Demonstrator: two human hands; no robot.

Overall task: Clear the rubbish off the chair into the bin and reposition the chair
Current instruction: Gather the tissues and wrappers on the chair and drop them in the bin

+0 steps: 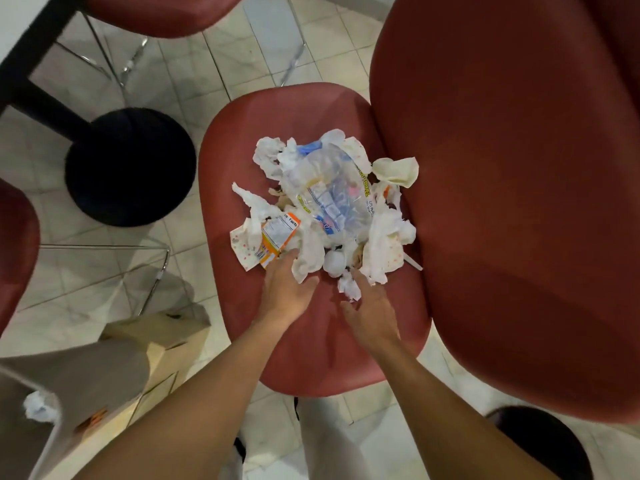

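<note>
Rubbish [325, 206], mostly crumpled tissues and a clear plastic bag [327, 188], sits piled on the red chair seat [311, 341]. Both hands lie spread at its near edge, left hand [285, 289] touching tissue, right hand [372, 313] beside a scrap. Light bits could slip off onto the floor if scooped too fast, missing the bin [38, 431].

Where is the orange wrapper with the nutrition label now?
The orange wrapper lies on the red chair seat, at the rubbish pile's left edge, just beyond the left hand.
</note>
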